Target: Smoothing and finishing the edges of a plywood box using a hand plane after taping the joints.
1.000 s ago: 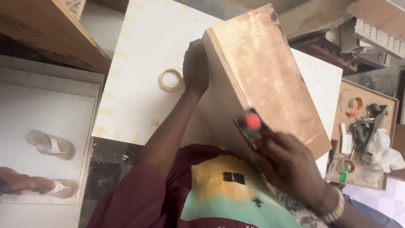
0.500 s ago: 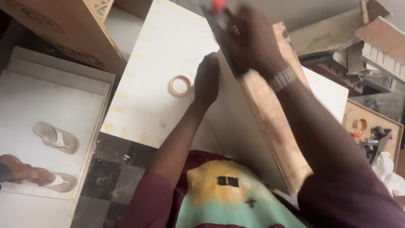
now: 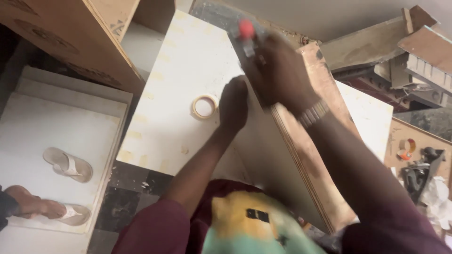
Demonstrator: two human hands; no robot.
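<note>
a roll of tape (image 3: 205, 107) lies on the white board (image 3: 174, 94), two pale sandals (image 3: 68, 164) on the white panel (image 3: 52, 141) at left

A white tabletop (image 3: 174, 84) with yellowish tape marks along its edges carries a roll of tape (image 3: 205, 107) just beside the left hand (image 3: 234, 106), and a plywood board (image 3: 310, 141) stands on edge under the right hand (image 3: 278, 75).

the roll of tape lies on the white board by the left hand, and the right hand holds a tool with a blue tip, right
Not quite: the tool's tip is red, not blue. The head view shows the right hand gripping a dark tool with a red tip. The pale roll of tape does lie on the white board beside the left hand.
</note>
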